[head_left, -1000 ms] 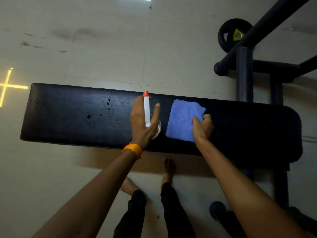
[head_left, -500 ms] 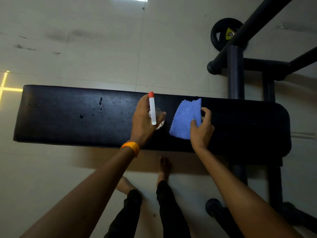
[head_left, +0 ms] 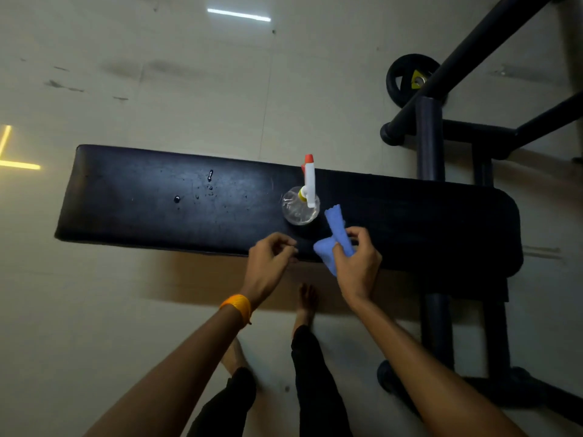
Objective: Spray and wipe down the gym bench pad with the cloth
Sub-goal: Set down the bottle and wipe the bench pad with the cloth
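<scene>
The left hand has let go of the spray bottle, now standing alone on the bench pad, fingers loosely curled, empty; the right hand has bunched the cloth; wiping looks next.

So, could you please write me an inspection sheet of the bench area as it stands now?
Surface: long black padded gym bench, droplets on its left half.
Job's things: clear spray bottle with white and red trigger head standing on the pad; blue cloth bunched.
Clutter: nothing seen.
Hands: left hand, with orange wristband, empty, near the pad's front edge; right hand gripping the cloth.
Cables: nothing seen.
Surroundings: pale tiled floor, dark metal rack, black weight plate.
</scene>
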`<state>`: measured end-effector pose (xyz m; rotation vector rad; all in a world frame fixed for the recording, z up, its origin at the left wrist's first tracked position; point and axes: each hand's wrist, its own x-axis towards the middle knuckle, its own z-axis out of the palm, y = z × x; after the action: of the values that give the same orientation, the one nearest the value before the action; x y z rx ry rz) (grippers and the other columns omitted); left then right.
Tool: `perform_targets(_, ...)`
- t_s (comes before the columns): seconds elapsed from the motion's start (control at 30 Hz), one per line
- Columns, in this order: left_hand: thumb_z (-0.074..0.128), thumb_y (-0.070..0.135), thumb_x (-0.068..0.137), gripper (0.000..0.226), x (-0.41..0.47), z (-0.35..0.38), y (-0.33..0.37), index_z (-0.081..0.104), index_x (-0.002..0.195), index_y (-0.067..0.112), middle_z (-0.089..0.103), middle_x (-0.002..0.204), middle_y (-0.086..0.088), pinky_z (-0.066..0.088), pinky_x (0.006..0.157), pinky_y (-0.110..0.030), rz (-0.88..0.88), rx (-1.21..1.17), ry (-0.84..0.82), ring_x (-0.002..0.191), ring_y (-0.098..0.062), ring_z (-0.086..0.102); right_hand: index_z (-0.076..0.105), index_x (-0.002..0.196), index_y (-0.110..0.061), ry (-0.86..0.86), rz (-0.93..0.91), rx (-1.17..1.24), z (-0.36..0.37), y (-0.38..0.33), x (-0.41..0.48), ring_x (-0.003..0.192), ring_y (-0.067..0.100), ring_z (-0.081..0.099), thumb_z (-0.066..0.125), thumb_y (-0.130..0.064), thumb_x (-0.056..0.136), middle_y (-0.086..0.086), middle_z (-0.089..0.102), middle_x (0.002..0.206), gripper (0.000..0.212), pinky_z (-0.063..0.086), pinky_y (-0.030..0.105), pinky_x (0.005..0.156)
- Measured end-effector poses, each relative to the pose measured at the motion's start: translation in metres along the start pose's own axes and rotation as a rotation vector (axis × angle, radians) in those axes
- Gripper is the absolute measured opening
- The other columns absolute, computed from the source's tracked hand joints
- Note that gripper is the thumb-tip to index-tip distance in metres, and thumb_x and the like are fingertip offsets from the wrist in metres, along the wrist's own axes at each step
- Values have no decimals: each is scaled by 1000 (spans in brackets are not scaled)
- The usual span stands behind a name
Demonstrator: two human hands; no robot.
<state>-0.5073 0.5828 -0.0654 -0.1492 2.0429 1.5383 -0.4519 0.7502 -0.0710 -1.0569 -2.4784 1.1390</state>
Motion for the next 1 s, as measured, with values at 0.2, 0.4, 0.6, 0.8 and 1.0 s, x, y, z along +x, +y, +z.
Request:
perform_targets(0.2, 63, 33, 102, 29, -18, -24, -2, 75, 101, 7, 77, 98, -10, 62, 81, -32, -104, -187, -140, 96, -19, 75, 63, 94, -18, -125, -101, -10, 35, -29, -79, 74, 20, 64, 75, -13, 79, -2, 70, 86, 20, 54, 41, 63)
perform_targets(0.4, 71, 38, 94, 31, -12, -70, -14, 75, 89, 7, 77, 84, -11, 63, 80, -51, -37, -88, 59, 85, -27, 76, 66, 101, -16, -305, -200, 84, 72, -61, -95, 85, 16, 64, 77, -18, 78, -1, 64, 99, 25, 54, 37, 68)
perform_targets(0.6, 55, 50, 95, 48, 0, -93, -23, 70, 83, 6, 72, 82, -20, 58, 79, -62, -18, -41, 79, 86, -43, 69, 63, 100, -16, -372, 90, 326, 100, -80, -79, 85, 14, 71, 73, -25, 90, 1, 71, 93, 17, 61, 38, 76)
perform_targets(0.8, 53, 32, 101, 38, -1, -119, -20, 71, 92, 0, 75, 90, -17, 60, 85, -56, -29, -122, 87, 90, -32, 73, 63, 83, -17, -405, 303, 414, 114, -97, -59, 74, 20, 70, 72, -33, 91, 7, 73, 78, 20, 57, 45, 71)
perform_targets(1.0, 56, 22, 89, 21, 21, -170, -7, 61, 83, 3, 61, 72, -14, 46, 64, -37, 8, -65, 406, 68, -13, 48, 51, 80, -34, -281, 283, 324, 136, -129, -36, 80, 31, 67, 60, -21, 84, 9, 68, 84, 16, 57, 58, 72)
